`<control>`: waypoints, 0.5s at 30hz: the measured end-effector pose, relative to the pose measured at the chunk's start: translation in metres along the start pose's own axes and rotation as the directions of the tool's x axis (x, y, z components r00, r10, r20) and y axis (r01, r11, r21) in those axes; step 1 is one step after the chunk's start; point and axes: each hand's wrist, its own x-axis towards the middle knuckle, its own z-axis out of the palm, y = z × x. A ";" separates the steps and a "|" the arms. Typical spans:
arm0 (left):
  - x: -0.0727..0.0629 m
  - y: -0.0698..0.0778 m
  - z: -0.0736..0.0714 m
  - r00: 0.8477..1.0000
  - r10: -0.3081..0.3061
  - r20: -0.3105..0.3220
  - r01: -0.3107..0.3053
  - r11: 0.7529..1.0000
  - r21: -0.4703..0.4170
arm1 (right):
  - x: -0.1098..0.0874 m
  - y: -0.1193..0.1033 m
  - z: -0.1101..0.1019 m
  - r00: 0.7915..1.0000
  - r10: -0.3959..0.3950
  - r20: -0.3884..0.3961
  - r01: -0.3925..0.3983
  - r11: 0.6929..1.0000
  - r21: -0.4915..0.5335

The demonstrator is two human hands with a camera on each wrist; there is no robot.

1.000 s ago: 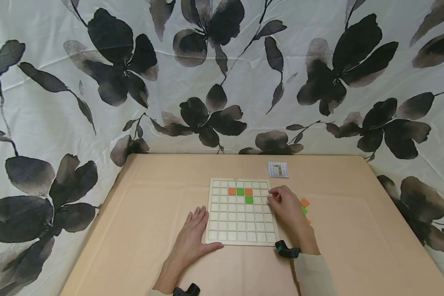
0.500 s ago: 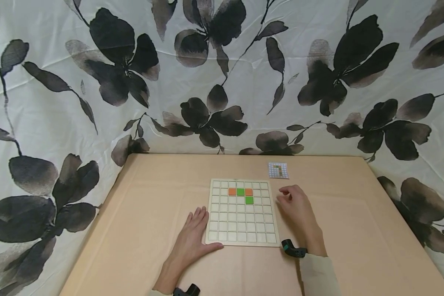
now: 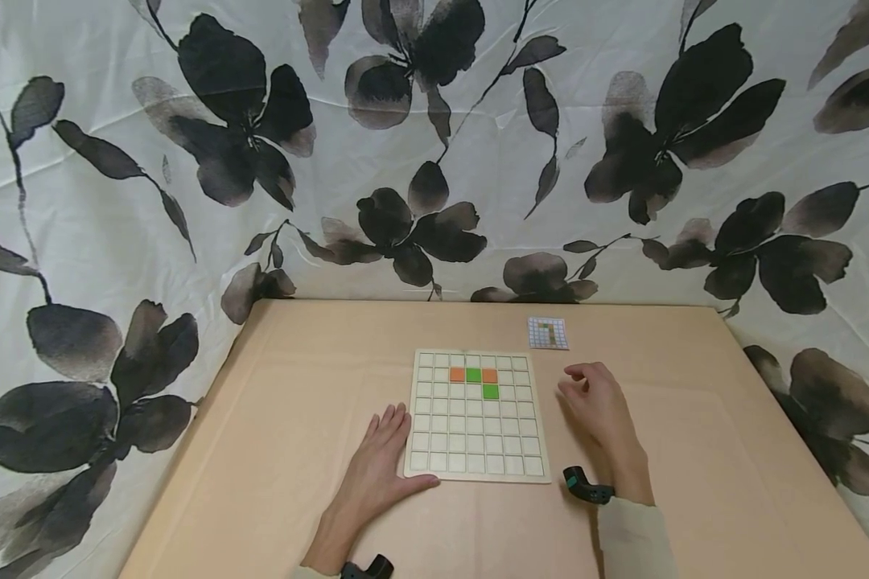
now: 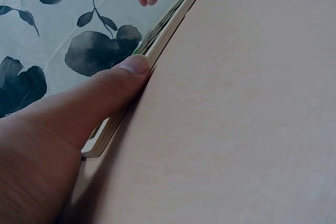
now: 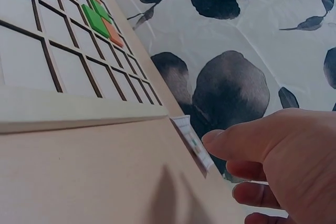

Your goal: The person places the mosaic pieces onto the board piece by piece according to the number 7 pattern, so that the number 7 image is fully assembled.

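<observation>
A pale square grid board (image 3: 471, 442) lies on the table, with two orange tiles (image 3: 457, 375) and two green tiles (image 3: 490, 392) set in its upper rows. My left hand (image 3: 376, 462) rests flat along the board's left side, fingers straight. Its thumb (image 4: 137, 64) presses the near edge of the board in the left wrist view. To the right of the board, my right hand (image 3: 603, 406) hovers over the table with loosely bent fingers. Nothing shows between its thumb (image 5: 212, 141) and fingers in the right wrist view. Whatever lies beneath that hand is hidden.
A small card (image 3: 548, 333) printed with a coloured grid pattern lies just beyond the board's far right corner. The wooden table (image 3: 319, 346) ends at a floral cloth (image 3: 434, 265) behind. A black band (image 3: 586, 486) sits on the right wrist.
My right hand has moved rightward, away from the board's right edge. Loose orange and green tiles beside it are now covered by the hand. My left hand and the tiles on the board stay put.
</observation>
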 end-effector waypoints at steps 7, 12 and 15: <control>-0.001 -0.001 -0.001 1.000 0.001 0.004 -0.001 1.000 -0.007 | -0.002 0.008 -0.006 1.000 0.023 0.008 -0.023 1.000 -0.002; -0.001 -0.001 -0.001 1.000 -0.002 0.006 0.002 1.000 -0.004 | -0.003 0.012 -0.009 1.000 0.030 0.008 -0.030 1.000 -0.004; -0.001 0.000 -0.002 1.000 -0.003 0.006 0.003 1.000 -0.005 | -0.004 0.014 -0.012 0.999 0.037 0.009 -0.037 0.999 -0.013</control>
